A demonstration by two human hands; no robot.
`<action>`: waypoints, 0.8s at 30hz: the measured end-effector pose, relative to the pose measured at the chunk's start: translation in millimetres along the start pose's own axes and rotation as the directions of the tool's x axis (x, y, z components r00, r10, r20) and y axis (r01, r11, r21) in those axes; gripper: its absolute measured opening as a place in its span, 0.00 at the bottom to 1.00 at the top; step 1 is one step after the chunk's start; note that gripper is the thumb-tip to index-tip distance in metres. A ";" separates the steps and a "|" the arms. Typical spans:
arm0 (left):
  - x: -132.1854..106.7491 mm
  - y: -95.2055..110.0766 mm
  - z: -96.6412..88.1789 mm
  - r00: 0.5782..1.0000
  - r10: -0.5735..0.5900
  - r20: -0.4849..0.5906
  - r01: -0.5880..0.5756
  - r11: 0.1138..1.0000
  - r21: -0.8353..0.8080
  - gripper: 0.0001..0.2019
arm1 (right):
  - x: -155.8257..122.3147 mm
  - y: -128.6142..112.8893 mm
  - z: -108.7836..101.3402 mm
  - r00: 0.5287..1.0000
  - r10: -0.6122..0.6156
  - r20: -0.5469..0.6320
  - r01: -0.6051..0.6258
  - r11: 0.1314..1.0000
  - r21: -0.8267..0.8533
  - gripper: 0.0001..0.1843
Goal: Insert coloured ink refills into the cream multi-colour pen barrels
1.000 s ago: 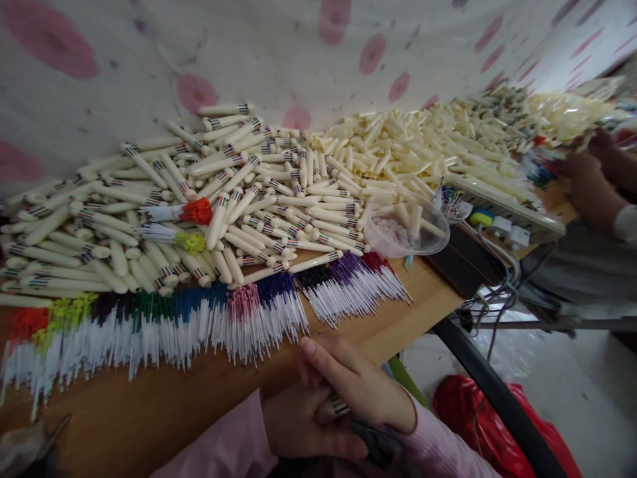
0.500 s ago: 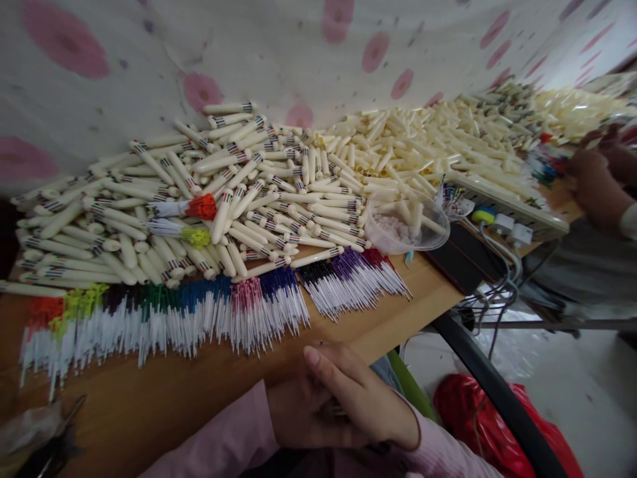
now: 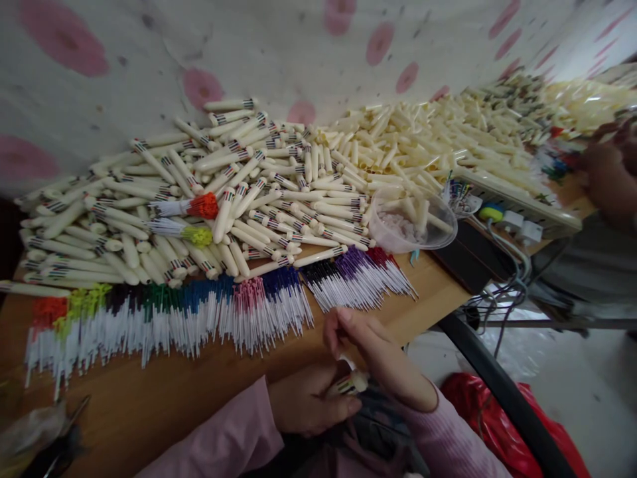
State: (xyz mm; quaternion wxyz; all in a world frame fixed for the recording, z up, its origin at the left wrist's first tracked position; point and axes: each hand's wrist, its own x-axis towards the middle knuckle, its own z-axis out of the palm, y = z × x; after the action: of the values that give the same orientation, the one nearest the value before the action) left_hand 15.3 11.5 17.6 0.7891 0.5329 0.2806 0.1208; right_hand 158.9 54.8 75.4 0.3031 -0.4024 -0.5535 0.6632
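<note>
Below the table's near edge, my left hand is closed round a cream pen barrel with coloured stripes at its end. My right hand is lifted just above it, fingers pinched by the table edge on something too small to name. Rows of white refills with coloured caps, sorted by colour, lie along the wooden table in front of my hands. Behind them sits a heap of assembled striped cream pens.
A pile of plain cream barrels fills the back right. A clear plastic bowl holds small parts. A power strip with cables and a dark phone lie at the right. Another person's hands are at far right. A red bag lies on the floor.
My right hand has lifted off my left hand and moved up toward the table edge. The striped pen barrel now shows in my left hand.
</note>
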 end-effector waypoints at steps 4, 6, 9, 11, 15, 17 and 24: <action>0.0 0.7 -2.2 0.965 0.258 -0.046 -0.243 0.947 0.211 0.30 | 4.8 -1.8 10.9 0.980 0.053 0.191 -0.029 0.991 -0.127 0.29; -1.8 1.4 -1.7 0.967 0.250 -0.054 -0.232 0.946 0.225 0.35 | 6.8 -0.8 15.0 0.967 0.068 0.244 -0.034 0.990 -0.139 0.29; -3.7 -0.2 1.9 0.973 0.190 -0.133 -0.164 0.968 0.188 0.31 | 8.8 3.1 17.1 0.980 0.073 0.186 -0.053 0.992 -0.111 0.29; -2.8 -2.8 5.2 0.970 0.114 -0.215 -0.090 0.989 0.118 0.26 | 9.6 6.5 16.8 0.986 0.087 0.139 -0.075 0.993 -0.096 0.29; 2.1 -5.0 8.5 0.983 -0.104 -0.150 0.064 0.965 -0.255 0.24 | 11.1 10.1 13.4 0.979 0.110 0.170 -0.106 0.994 -0.030 0.29; 3.3 -2.8 7.7 0.989 -0.113 -0.096 0.064 0.912 -0.405 0.27 | 12.0 8.9 10.6 0.977 0.118 0.178 -0.121 0.993 0.007 0.30; -3.2 1.5 0.6 0.988 -0.141 0.065 0.153 0.812 -0.563 0.30 | 12.6 -0.4 -0.9 0.990 0.121 0.078 -0.130 0.984 0.125 0.30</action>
State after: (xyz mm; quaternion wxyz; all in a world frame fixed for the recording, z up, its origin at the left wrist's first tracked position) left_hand 13.1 10.0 20.1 0.9212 0.2528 0.2647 0.1318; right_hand 153.4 66.0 73.2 0.2666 -0.3927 -0.4931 0.7291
